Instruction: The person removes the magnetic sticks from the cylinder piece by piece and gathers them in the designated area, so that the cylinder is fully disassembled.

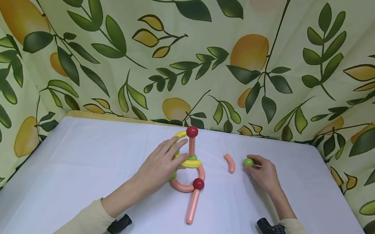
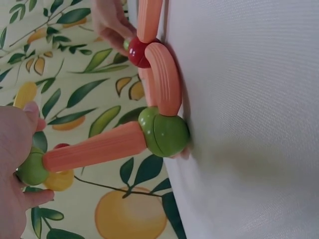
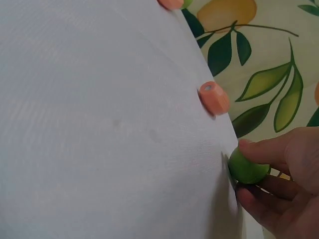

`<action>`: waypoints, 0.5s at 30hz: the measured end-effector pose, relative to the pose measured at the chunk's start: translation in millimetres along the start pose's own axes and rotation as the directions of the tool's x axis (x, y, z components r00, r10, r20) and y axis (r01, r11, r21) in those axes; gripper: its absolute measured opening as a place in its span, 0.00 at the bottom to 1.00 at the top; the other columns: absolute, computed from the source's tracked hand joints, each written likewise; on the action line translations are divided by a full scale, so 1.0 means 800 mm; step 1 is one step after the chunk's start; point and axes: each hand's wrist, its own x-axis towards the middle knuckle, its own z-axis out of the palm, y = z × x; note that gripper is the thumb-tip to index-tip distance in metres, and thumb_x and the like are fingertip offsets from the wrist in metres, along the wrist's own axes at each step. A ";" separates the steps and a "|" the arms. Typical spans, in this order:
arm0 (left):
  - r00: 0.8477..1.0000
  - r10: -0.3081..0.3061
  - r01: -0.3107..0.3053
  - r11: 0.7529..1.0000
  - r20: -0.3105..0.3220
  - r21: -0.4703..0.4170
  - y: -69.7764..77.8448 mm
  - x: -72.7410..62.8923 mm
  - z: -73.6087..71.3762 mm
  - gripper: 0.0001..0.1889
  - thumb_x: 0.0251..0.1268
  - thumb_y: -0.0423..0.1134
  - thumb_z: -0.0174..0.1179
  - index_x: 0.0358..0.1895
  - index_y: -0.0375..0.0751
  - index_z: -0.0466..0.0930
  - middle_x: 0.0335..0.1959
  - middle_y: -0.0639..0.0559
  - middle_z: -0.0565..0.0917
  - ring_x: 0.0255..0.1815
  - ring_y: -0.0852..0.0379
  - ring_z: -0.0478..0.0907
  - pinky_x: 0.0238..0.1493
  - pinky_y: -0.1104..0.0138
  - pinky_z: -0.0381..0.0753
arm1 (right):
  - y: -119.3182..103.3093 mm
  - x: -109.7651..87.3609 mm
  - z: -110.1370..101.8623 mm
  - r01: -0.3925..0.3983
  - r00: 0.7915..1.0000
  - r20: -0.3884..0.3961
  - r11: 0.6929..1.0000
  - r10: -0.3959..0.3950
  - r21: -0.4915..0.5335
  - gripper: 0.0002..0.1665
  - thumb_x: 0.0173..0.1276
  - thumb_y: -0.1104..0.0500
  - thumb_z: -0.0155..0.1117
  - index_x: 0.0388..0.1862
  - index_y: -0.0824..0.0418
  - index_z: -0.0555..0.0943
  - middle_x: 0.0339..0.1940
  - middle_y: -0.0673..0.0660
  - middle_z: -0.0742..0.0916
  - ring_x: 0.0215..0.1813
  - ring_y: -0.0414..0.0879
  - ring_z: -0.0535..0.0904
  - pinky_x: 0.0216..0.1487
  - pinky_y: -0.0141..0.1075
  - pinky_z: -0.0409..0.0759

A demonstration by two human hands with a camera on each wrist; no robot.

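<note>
My left hand (image 1: pixel 161 164) holds the upper part of a standing structure of magnetic balls and sticks. Its fingers lie about a yellow curved piece (image 1: pixel 191 163) and an upper green ball (image 2: pixel 33 168). From that ball a pink stick (image 2: pixel 94 147) runs down to a lower green ball (image 2: pixel 163 132) on the table. A red ball (image 1: pixel 192 131) tops an upright pink stick (image 1: pixel 192 146). At the base, pink curved pieces (image 1: pixel 182 187) meet another red ball (image 1: pixel 198 184). On the right, my right hand (image 1: pixel 265 174) pinches a loose green ball (image 3: pixel 248 167) at the tabletop.
A loose pink curved piece (image 1: pixel 229 163) lies between the structure and my right hand. One pink straight stick (image 1: pixel 192 207) points from the base toward me. The white-covered table (image 1: pixel 91 159) ends at a leaf-printed curtain (image 1: pixel 198 52).
</note>
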 end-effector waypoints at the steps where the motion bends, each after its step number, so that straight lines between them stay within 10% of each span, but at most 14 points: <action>1: 1.000 0.000 0.000 1.000 0.002 0.001 0.001 0.001 0.000 0.20 0.57 0.35 0.72 0.54 0.45 0.81 0.67 0.40 0.70 0.70 0.39 0.64 0.68 0.51 0.68 | 0.001 0.000 0.000 -0.002 1.000 0.000 1.000 0.002 -0.004 0.25 0.65 0.66 0.67 0.59 0.75 0.76 0.56 0.74 0.80 0.56 0.66 0.78 0.55 0.52 0.79; 15: 1.000 -0.001 0.000 1.000 0.006 0.022 0.002 0.001 -0.001 0.20 0.56 0.37 0.72 0.52 0.45 0.80 0.66 0.40 0.71 0.70 0.39 0.64 0.67 0.51 0.68 | -0.004 -0.003 -0.007 -0.017 1.000 0.016 0.999 0.018 -0.052 0.28 0.66 0.65 0.66 0.63 0.73 0.73 0.60 0.74 0.78 0.58 0.67 0.76 0.56 0.55 0.78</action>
